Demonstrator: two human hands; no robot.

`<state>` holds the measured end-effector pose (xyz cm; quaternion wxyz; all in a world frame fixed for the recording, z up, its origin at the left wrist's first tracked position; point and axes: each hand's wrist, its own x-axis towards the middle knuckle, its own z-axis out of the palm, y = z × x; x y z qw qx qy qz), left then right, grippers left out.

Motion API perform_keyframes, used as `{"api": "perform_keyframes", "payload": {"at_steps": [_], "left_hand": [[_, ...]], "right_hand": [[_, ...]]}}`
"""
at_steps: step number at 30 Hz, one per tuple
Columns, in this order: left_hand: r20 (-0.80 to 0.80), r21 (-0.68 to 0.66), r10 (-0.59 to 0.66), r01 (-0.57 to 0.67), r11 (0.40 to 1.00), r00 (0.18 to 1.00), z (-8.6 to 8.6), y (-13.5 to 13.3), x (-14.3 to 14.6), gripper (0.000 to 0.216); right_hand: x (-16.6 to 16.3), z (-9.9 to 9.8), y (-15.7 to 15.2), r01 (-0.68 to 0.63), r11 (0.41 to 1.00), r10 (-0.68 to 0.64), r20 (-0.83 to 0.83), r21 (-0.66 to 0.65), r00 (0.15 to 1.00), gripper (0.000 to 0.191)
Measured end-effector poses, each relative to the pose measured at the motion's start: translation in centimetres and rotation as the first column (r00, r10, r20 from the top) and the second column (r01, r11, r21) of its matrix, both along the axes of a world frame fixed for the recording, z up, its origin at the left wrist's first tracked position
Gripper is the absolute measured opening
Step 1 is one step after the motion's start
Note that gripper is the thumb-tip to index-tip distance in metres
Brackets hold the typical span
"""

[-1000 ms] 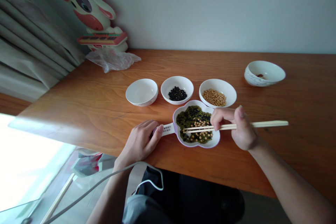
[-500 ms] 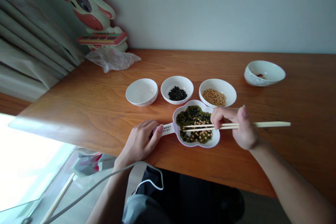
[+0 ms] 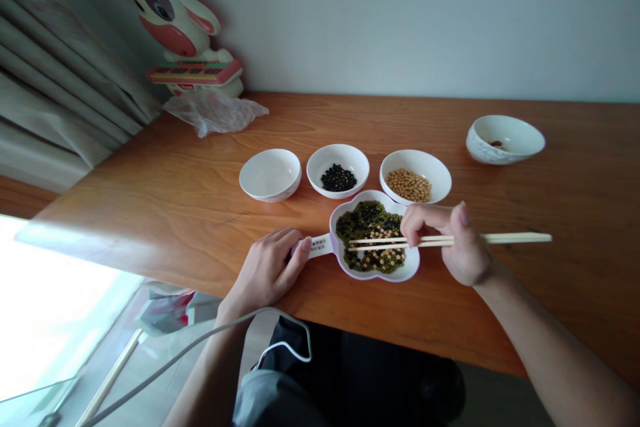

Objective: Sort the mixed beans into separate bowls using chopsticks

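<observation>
A flower-shaped white dish [image 3: 407, 271] with a short handle holds a mix of green, black and yellow beans. My left hand [image 3: 265, 270] rests on the wooden table with its fingers closed around that handle [image 3: 319, 246]. My right hand [image 3: 453, 240] grips a pair of wooden chopsticks [image 3: 510, 238], and their tips lie over the beans in the dish. Behind the dish stand three white bowls: an empty bowl [image 3: 270, 174], a bowl of black beans [image 3: 338, 170] and a bowl of yellow beans [image 3: 415, 176].
A fourth white bowl [image 3: 505, 139] with something small and red inside sits at the far right. A cow figure [image 3: 175, 20] and a crumpled plastic bag [image 3: 213, 110] stand at the back left by the curtain. A white cable [image 3: 200, 343] hangs below the table edge.
The chopstick tips shifted slightly over the beans in the dish. My left hand stayed on the handle.
</observation>
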<state>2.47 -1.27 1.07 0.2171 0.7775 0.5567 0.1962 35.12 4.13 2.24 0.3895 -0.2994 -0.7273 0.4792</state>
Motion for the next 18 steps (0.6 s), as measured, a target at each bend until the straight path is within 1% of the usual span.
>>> {"api": "perform_keyframes", "payload": {"at_steps": [10,18], "left_hand": [[-0.003,0.002,-0.003,0.003,1.0,1.0,0.0,0.01,0.03,0.036],[0.001,-0.002,0.003,-0.003,1.0,1.0,0.01,-0.06,0.11,0.036]], "right_hand": [[0.32,0.04,0.15,0.005,1.0,-0.006,0.042,0.021,0.999,0.076],[-0.06,-0.15,0.02,0.005,1.0,-0.006,0.038,0.019,0.999,0.074]]}}
